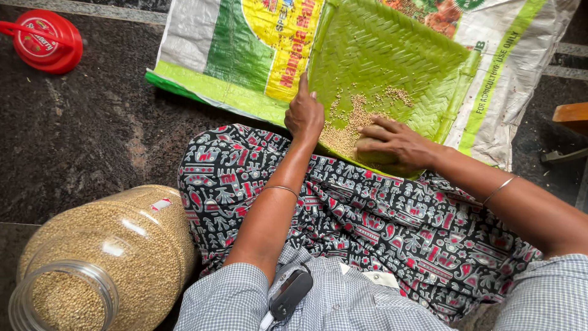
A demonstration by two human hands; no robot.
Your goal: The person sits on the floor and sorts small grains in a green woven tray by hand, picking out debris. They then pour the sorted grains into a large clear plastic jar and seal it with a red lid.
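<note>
A green woven winnowing tray point(392, 49) lies tilted across my lap, with a patch of pale round seeds point(355, 116) gathered near its lower edge. My left hand point(304, 113) grips the tray's left rim, thumb up along the edge. My right hand point(395, 143) lies flat on the tray with fingers spread, resting on the seeds at the near edge. Both wrists carry a thin metal bangle.
A large clear jar point(116, 245) full of the same seeds lies open at lower left. Its red lid point(46, 40) sits on the dark stone floor at upper left. A printed woven sack point(245, 55) is spread under the tray. A wooden piece point(572, 116) shows at right.
</note>
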